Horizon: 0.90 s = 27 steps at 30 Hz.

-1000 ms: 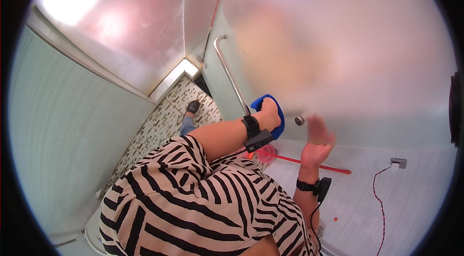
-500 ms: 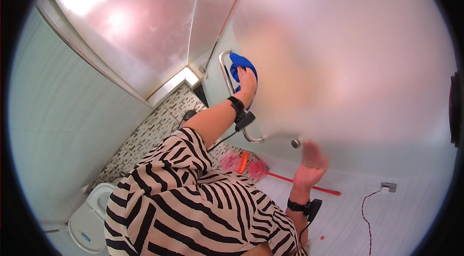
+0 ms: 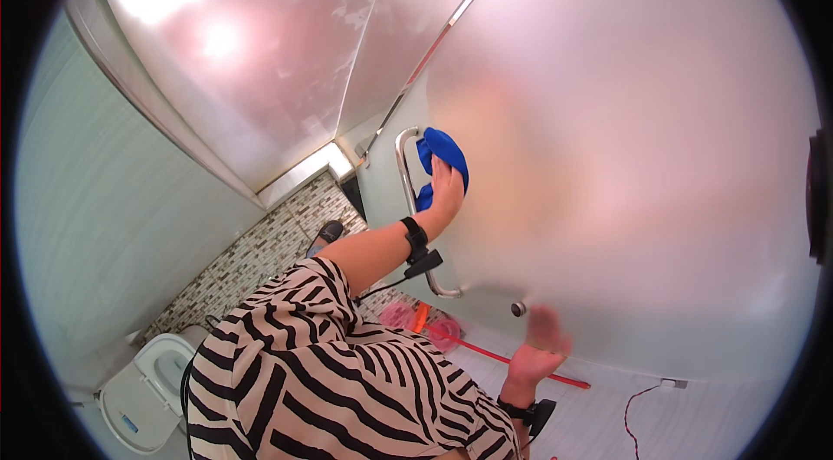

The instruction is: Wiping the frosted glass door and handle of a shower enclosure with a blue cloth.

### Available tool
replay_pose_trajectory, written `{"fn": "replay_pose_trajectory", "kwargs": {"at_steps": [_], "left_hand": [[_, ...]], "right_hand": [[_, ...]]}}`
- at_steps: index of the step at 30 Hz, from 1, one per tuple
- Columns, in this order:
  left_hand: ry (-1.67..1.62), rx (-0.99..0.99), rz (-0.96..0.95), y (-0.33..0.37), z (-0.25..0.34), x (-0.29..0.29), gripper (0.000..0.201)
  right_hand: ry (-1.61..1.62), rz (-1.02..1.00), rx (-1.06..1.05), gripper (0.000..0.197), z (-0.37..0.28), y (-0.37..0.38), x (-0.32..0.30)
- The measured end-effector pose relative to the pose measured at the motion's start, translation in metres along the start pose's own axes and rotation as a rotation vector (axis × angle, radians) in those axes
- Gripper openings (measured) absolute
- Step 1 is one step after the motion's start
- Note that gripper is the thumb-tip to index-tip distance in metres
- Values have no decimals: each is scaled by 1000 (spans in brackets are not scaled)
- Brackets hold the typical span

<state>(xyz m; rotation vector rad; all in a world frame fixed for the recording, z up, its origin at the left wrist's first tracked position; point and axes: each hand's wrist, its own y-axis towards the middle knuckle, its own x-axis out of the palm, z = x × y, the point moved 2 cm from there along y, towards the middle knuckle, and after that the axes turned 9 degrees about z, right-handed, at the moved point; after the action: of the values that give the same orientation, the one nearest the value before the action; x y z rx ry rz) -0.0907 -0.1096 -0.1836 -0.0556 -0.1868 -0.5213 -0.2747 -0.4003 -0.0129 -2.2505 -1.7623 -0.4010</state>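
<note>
My left hand (image 3: pixel 446 189) holds a bunched blue cloth (image 3: pixel 448 147) against a frosted glass panel (image 3: pixel 625 156). The cloth lies just right of the upper part of a curved metal handle (image 3: pixel 402 167). Part of the cloth is hidden behind my fingers. Lower down, my right hand (image 3: pixel 540 351) is raised with its fingers stretched out, somewhat blurred. It is beside a small round metal knob (image 3: pixel 518 309) on the glass; whether the palm touches the panel I cannot tell. Nothing shows in that hand.
A white toilet (image 3: pixel 130 408) with a raised lid stands at lower left. Mosaic tiles (image 3: pixel 252 260) cover the floor beside me. Below the glass are pink round containers (image 3: pixel 397 315), an orange item (image 3: pixel 422 318) and a red stick (image 3: pixel 486 352). A cord (image 3: pixel 628 421) hangs from a wall socket.
The whole view has shifted, so the handle, knob and both hands appear lower. My left hand stays with the blue cloth near the handle; my right hand stays by the knob.
</note>
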Motion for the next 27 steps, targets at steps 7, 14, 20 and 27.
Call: {"fn": "replay_pose_trajectory", "kwargs": {"at_steps": [7, 14, 20, 27], "left_hand": [[-80, 19, 124, 108, 19, -9, 59], [-30, 246, 71, 161, 49, -3, 54], [-77, 225, 184, 183, -14, 12, 48], [120, -755, 216, 232, -96, 0, 63]], "right_hand": [[-36, 61, -47, 52, 8, 0, 5], [-115, 82, -96, 59, 11, 3, -2], [-85, 109, -169, 55, 14, 5, -14], [-95, 119, -178, 57, 21, 5, -16]]}}
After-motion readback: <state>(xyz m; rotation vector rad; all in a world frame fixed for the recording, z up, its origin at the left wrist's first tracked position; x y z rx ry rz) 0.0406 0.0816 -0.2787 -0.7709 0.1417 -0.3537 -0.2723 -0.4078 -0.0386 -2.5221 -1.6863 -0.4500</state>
